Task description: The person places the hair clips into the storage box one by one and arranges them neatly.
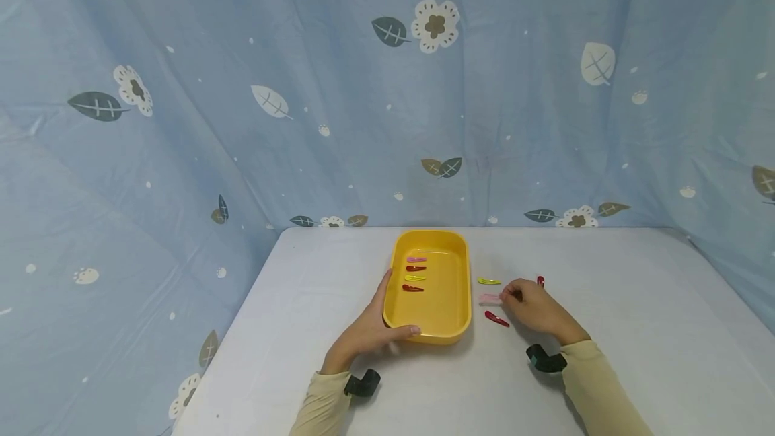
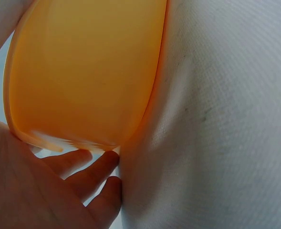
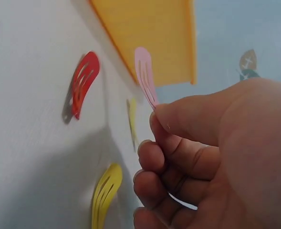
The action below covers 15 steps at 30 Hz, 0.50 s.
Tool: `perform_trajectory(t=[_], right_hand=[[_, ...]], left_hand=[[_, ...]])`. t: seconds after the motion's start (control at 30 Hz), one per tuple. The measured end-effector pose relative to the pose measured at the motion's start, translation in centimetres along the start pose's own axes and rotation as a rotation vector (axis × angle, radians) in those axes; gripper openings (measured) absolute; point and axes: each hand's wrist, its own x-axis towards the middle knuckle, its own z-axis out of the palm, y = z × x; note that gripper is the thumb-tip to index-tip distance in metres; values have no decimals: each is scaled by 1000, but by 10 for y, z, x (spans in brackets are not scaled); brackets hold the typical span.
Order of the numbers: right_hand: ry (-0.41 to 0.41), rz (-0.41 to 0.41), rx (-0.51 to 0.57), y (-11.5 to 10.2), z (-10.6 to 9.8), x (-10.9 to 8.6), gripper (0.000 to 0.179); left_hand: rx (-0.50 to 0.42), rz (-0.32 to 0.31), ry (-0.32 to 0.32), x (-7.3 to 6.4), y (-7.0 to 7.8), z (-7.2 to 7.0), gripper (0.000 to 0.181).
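Observation:
My left hand [image 1: 369, 328] grips the near-left corner of a yellow tray [image 1: 455, 337], thumb along the front rim and fingers against the left side. Seen from the left wrist, the fingers [image 2: 95, 176] bend around the orange-looking tray wall [image 2: 88, 71]. Between right thumb and index finger, my right hand [image 1: 534, 306] pinches a pink hair clip [image 3: 144, 71] by its narrow end, just above the table. Near that hand lie a yellow hair clip [image 1: 489, 281], a red one [image 1: 497, 319] and another red one [image 1: 541, 281], partly hidden behind the hand.
Inside the tray, a pink clip [image 1: 416, 260], a red clip [image 1: 416, 268], a yellow clip [image 1: 414, 278] and another red clip [image 1: 413, 288] lie in a column toward the left. A white table [image 1: 327, 274] carries everything; a blue patterned curtain [image 1: 339, 86] hangs behind.

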Motion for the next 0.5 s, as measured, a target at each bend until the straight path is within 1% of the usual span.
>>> perform_trajectory(t=[0.17,0.33,0.5], right_hand=[[-4,20,50,-3,-3,0,23],[15,47,57,-7,-6,0,27],[17,95,87,-12,-9,-1,31]], left_hand=[[-6,8,0,0,0,0,130],[-4,2,2,0,0,0,130],[-5,6,-2,0,0,1,130]])
